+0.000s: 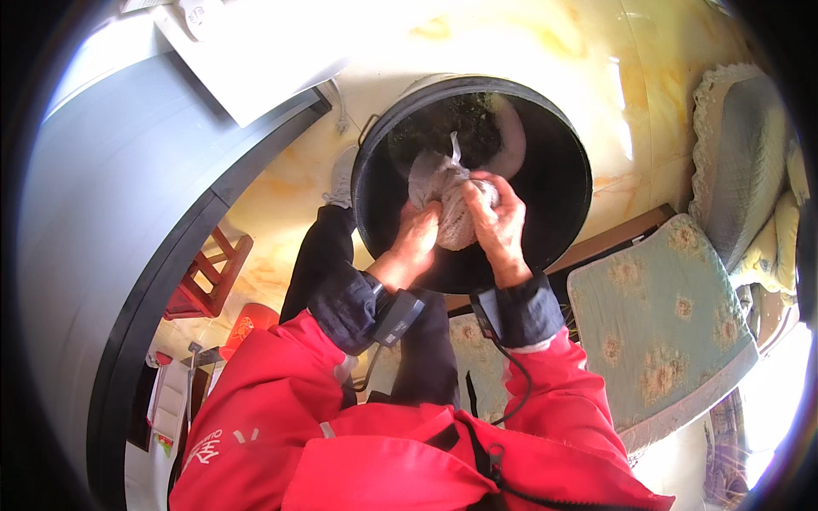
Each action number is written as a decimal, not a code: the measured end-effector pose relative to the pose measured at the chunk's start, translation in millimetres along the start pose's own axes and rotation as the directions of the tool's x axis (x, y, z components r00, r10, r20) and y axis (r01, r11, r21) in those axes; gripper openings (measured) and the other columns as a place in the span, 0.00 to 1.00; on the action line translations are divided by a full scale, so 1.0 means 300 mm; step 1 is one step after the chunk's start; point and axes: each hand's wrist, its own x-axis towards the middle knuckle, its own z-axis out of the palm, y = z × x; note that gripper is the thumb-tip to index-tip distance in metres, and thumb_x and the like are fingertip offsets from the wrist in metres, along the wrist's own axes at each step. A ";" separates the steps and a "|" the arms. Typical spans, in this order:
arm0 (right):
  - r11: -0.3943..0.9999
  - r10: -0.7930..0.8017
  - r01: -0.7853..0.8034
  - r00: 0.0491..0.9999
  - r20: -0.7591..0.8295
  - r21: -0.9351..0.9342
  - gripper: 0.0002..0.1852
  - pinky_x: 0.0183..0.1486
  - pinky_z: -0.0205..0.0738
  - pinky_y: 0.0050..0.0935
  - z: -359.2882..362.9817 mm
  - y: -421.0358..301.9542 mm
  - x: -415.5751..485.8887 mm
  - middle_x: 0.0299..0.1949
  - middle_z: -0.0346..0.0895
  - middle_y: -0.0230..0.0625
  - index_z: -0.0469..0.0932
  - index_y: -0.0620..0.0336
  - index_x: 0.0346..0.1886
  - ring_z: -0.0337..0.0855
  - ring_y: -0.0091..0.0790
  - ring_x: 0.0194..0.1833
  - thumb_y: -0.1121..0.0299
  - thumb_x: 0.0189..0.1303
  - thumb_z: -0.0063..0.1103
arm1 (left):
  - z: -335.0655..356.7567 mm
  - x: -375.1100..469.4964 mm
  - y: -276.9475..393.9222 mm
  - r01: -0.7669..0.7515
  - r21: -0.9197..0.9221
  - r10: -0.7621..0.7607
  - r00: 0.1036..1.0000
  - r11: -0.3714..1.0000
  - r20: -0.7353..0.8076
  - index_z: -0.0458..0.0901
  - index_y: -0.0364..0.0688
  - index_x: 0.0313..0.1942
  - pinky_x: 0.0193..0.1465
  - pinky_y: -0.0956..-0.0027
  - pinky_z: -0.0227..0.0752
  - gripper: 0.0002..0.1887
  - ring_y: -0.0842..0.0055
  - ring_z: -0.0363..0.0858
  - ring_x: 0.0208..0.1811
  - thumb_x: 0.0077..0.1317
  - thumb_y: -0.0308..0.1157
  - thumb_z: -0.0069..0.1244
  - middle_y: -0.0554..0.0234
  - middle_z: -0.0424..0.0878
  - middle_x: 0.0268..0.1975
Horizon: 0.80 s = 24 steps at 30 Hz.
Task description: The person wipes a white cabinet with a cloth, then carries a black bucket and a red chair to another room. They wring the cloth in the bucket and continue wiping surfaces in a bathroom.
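Note:
Straight ahead of me stands a round black tub [556,185] with a dark, shiny inside. Over it I hold a bunched, wet-looking greyish cloth [457,220], a white strip sticking up from its top. My left hand [415,236] grips the cloth's left side, thumb uppermost. Bent fingers of my right hand [498,217] clasp its right side. Beyond the cloth, dark matter and a pale curved patch or reflection show in the tub; which it is I cannot tell. The fingertips under the cloth are hidden.
A long grey table [128,166] runs along the left, a white board-like object [255,57] on its far end. Below it are a red wooden stool [214,274] and a red bucket [249,326]. A flower-patterned padded seat [658,319] and cushions [741,166] lie at right.

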 end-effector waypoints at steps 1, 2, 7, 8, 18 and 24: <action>0.999 -0.029 0.030 0.999 -0.024 0.035 0.12 0.37 0.68 0.16 -0.005 -0.016 -0.011 0.32 0.76 0.26 0.77 0.64 0.40 0.71 0.16 0.33 0.70 0.56 0.66 | 0.011 -0.002 0.015 0.028 -0.049 -0.028 1.000 0.998 -0.006 0.65 0.38 0.58 0.57 0.64 0.69 0.24 0.70 0.73 0.55 0.64 0.37 0.50 0.58 0.74 0.53; 0.997 -0.073 0.073 0.996 -0.052 0.000 0.11 0.39 0.69 0.18 -0.017 -0.034 -0.021 0.33 0.77 0.27 0.77 0.64 0.40 0.72 0.16 0.35 0.71 0.56 0.66 | 0.020 0.001 0.031 0.116 -0.074 -0.120 0.991 0.991 -0.061 0.65 0.39 0.59 0.58 0.62 0.68 0.26 0.69 0.73 0.56 0.64 0.40 0.51 0.58 0.74 0.53; 0.819 -0.295 0.291 0.953 0.073 -0.494 0.14 0.42 0.73 0.21 0.001 -0.045 -0.050 0.36 0.79 0.32 0.77 0.62 0.43 0.76 0.20 0.39 0.73 0.52 0.67 | 0.014 0.011 0.080 0.517 -0.220 -0.512 0.855 0.827 0.083 0.67 0.44 0.55 0.56 0.55 0.68 0.25 0.68 0.74 0.54 0.67 0.52 0.45 0.60 0.77 0.50; 0.837 -0.168 0.194 0.981 0.097 -0.512 0.15 0.41 0.73 0.24 0.008 -0.038 -0.067 0.35 0.80 0.37 0.78 0.63 0.41 0.79 0.25 0.37 0.75 0.48 0.68 | 0.011 0.013 0.076 0.550 -0.277 -0.534 0.834 0.788 0.135 0.72 0.44 0.51 0.55 0.58 0.69 0.24 0.70 0.75 0.51 0.66 0.53 0.46 0.61 0.77 0.49; 0.894 0.336 -0.218 0.905 -0.263 0.391 0.28 0.59 0.64 0.36 -0.075 0.029 -0.183 0.61 0.67 0.44 0.62 0.61 0.65 0.68 0.36 0.59 0.56 0.66 0.52 | 0.027 -0.022 0.097 0.580 -0.383 -0.557 0.810 0.719 0.181 0.73 0.37 0.52 0.56 0.53 0.70 0.16 0.61 0.78 0.49 0.65 0.32 0.46 0.52 0.79 0.48; 0.378 0.263 -0.477 0.877 0.401 0.794 0.39 0.44 0.79 0.39 -0.037 0.065 -0.022 0.47 0.77 0.44 0.68 0.61 0.58 0.81 0.43 0.41 0.34 0.59 0.42 | 0.040 -0.062 0.126 0.825 -0.370 -0.712 0.560 0.428 0.423 0.73 0.31 0.50 0.32 0.64 0.74 0.18 0.63 0.77 0.34 0.65 0.34 0.41 0.46 0.79 0.41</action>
